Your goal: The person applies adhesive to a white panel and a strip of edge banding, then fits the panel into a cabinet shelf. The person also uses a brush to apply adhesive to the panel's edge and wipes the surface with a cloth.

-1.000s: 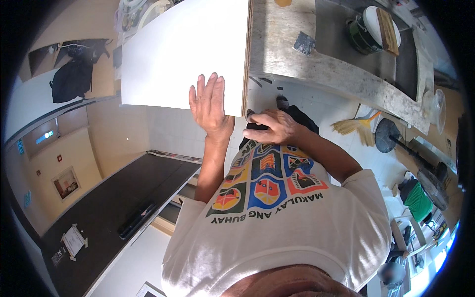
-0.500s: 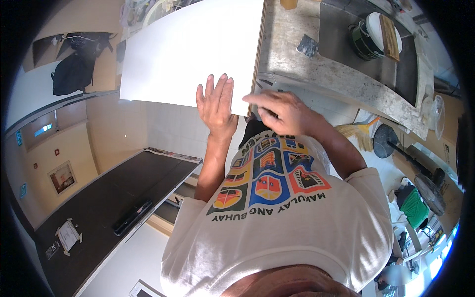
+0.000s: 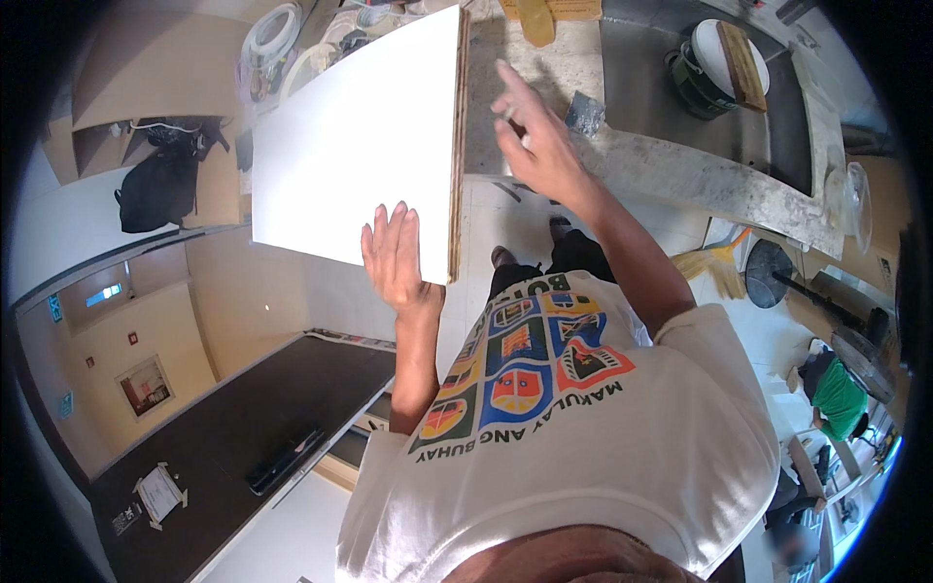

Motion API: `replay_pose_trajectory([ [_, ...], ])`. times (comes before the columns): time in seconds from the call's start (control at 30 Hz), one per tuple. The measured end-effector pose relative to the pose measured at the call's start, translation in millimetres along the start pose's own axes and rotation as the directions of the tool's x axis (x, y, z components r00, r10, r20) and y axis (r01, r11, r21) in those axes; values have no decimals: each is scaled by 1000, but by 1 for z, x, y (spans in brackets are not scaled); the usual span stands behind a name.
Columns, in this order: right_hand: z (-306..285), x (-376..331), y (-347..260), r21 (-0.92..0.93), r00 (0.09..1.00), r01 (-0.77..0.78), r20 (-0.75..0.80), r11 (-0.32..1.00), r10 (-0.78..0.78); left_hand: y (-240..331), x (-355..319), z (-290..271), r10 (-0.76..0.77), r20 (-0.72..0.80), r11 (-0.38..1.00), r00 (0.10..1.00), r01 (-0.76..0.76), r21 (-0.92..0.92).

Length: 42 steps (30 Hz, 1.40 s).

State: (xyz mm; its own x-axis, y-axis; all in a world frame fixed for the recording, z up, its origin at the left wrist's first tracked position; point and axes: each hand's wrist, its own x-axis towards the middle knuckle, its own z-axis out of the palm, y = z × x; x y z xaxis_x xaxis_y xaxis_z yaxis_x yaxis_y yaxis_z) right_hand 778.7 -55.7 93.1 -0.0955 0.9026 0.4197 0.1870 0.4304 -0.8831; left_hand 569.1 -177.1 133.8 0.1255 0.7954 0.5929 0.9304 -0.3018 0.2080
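A large white panel (image 3: 360, 155) lies before me, its right edge showing brown layered wood; it may be more than one board stacked. Its near end juts out past the counter's front edge. Flat on the near right corner of the panel rests my left hand (image 3: 394, 257), fingers stretched out on the white face, thumb hidden. My right hand (image 3: 535, 136) is apart from the panel, held over the counter just right of the wood edge. Its fingers are spread and hold nothing. A small dark grey block (image 3: 585, 115) sits beside it on the counter.
The stone counter (image 3: 671, 170) has a sunken basin (image 3: 632, 58) with a lidded bucket (image 3: 714, 73) and wooden piece. White coiled hose (image 3: 267, 44) lies far left. A black tabletop (image 3: 233, 428) stands at left. A broom (image 3: 719, 267), a fan (image 3: 768, 272) and other people are at right.
My right hand has left the panel's near right corner and moved forward along its edge. The panel and my left hand have shifted left and nearer; the view has shifted too.
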Motion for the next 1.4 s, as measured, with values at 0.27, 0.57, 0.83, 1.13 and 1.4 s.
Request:
replay_pose_trajectory([
  [0.27,25,72,48,-313,998,57,22,948,-52,-6,-9,-11,20,25,1000,999,-19,-13],
  [0.57,15,60,60,-208,995,-63,-87,976,45,-11,-26,-12,30,75,1000,997,-30,-3],
  [0.83,4,30,44,395,817,-490,-103,777,567,-12,-59,5,-14,132,999,991,18,-29],
  [1.13,50,-119,-8,714,649,-659,382,235,658,-18,-108,56,-1,87,1000,996,3,-16],
  [1.4,59,-108,-44,558,556,-774,371,301,744,-22,-118,47,-27,15,999,1000,27,39],
])
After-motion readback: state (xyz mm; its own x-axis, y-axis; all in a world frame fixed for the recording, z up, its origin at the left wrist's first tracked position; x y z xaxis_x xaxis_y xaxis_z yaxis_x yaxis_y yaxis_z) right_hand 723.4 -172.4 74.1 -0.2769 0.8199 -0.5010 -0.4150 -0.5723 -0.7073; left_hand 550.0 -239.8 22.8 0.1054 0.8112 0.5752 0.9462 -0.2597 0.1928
